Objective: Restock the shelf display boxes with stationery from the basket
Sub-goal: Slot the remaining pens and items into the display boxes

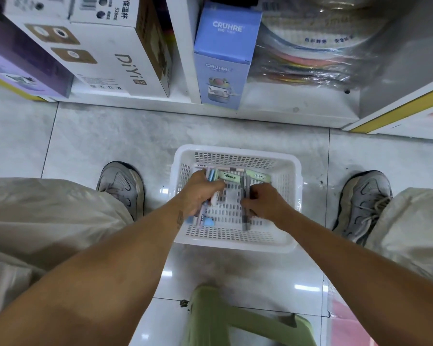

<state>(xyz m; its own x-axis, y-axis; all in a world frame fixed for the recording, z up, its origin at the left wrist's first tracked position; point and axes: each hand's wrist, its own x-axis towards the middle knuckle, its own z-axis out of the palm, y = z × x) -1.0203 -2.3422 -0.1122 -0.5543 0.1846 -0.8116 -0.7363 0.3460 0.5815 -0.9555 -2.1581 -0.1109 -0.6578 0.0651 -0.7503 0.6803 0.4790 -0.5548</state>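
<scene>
A white perforated basket (pixel 235 156) is set on the tiled floor (pixel 110 136) between the person's two shoes, just in front of the lowest shelf (pixel 273 111), and both hands are reached down into it. The left hand (pixel 199 193) is curled round a mixed bundle of pastel pens (pixel 205 216), whose blue and pink ends are seen poking out below the fist. The right hand (pixel 264 203) is closed round a few grey pens (pixel 245 196), which are held roughly upright against the basket floor. Pale green packets (pixel 235 176) are left lying along the far wall of the basket. The step in hand is judged to be the gathering of stock for the lift to the shelf. It is best done if each bundle is squared up first, with the tips tapped level on the basket bottom, so that nothing is let slip from a loose fist on the way up. Like items should be kept together in one hand, so that each display box can be filled in a single pass. No display boxes for stationery can be made out among the cartons shown; a blue carton (pixel 223 56) and a white carton (pixel 115 56) are stood on the shelf.
</scene>
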